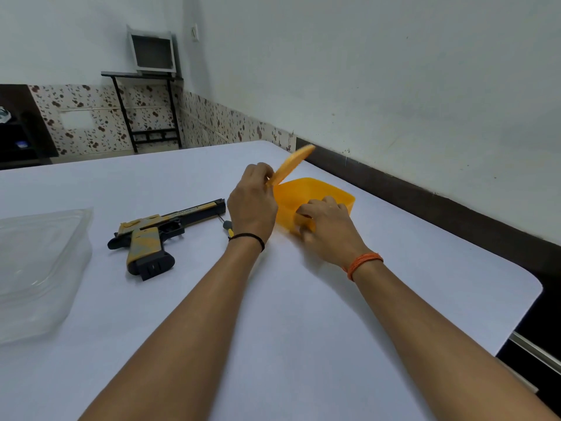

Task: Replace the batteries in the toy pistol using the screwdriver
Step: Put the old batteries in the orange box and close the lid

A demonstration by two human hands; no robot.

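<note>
Left hand [253,205] pinches an orange lid [293,164]; right hand [326,229] grips the orange box [315,192]; toy pistol [161,235] and screwdriver [227,226] lie just left.

left hand [252,205] lifting orange lid [293,164] (blurred), right hand [326,229] gripping box [318,194]

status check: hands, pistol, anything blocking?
Left hand holds yellow lid up; right hand grips yellow box. Toy pistol untouched on table. Screwdriver partly behind left hand.
</note>
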